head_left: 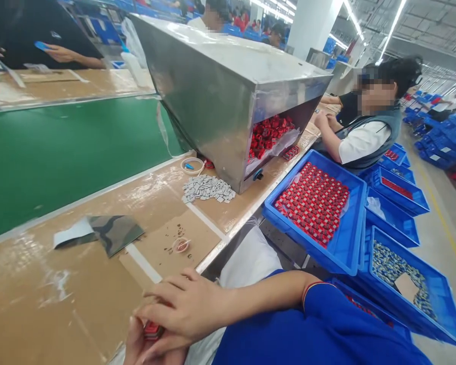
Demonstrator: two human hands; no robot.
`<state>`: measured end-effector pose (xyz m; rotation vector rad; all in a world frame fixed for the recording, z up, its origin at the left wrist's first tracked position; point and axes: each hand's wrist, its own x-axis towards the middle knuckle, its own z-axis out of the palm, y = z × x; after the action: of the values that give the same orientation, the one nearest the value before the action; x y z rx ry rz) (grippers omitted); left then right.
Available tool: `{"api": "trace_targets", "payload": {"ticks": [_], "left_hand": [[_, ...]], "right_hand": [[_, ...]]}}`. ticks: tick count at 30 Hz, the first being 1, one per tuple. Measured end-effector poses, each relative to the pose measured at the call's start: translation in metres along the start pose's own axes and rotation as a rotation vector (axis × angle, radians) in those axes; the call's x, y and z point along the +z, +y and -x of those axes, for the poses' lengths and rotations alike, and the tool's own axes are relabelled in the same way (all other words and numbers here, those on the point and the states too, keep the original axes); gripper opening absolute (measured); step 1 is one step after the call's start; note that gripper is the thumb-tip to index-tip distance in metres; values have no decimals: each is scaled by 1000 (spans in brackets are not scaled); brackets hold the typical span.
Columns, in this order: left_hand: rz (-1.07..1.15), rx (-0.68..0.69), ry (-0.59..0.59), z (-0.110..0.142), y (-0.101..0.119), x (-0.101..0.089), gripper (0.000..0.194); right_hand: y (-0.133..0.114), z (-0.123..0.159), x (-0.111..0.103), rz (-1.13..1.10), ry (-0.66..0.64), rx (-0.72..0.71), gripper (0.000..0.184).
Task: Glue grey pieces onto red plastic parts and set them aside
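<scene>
My right hand (182, 306) reaches in from the blue sleeve at the bottom, its fingers curled over the edge of the brown worktable (41, 304). Beneath it, my left hand (137, 347) is only partly in view at the frame's bottom edge. Between the two hands sits a small red and dark part (154, 330), pinched by the fingers of both. A blue tray (349, 243) packed with several similar red parts stands to the right. More red parts (269, 134) fill the open end of a tilted steel hopper (220, 86).
A pile of small grey pieces (207, 188), a camouflage-pattern sheet (114, 232) and a small ring (181, 245) lie on the table. A green conveyor belt (61, 152) runs behind. More blue trays (403, 284) sit to the right. A seated person (365, 132) works further along, and other people's hands (61, 53) are across the belt.
</scene>
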<state>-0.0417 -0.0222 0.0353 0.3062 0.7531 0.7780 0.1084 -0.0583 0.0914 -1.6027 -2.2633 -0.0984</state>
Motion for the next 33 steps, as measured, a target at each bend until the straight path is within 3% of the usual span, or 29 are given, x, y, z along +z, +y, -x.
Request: {"api": "trace_targets", "payload": {"ticks": [3, 7, 12, 16, 19, 23, 29, 33], "left_hand": [[91, -16, 120, 7, 2, 2, 33], [245, 28, 28, 14, 6, 19, 30], [215, 240, -9, 18, 18, 45, 29], [196, 243, -61, 20, 14, 63, 28], [193, 216, -33, 16, -1, 78, 24], [141, 41, -44, 10, -29, 113, 35], [-124, -321, -401, -9, -66, 183, 69], [-278, -524, -500, -28, -91, 235, 72]], "right_hand": [[2, 0, 3, -55, 50, 8, 71], [17, 12, 7, -249, 148, 30, 61], [39, 30, -1, -548, 283, 54, 45], [44, 29, -11, -569, 247, -44, 52], [44, 28, -14, -483, 204, -112, 57], [58, 45, -19, -318, 199, 12, 57], [111, 101, -53, -95, 450, 166, 54], [143, 136, -83, 46, 550, 283, 48]]}}
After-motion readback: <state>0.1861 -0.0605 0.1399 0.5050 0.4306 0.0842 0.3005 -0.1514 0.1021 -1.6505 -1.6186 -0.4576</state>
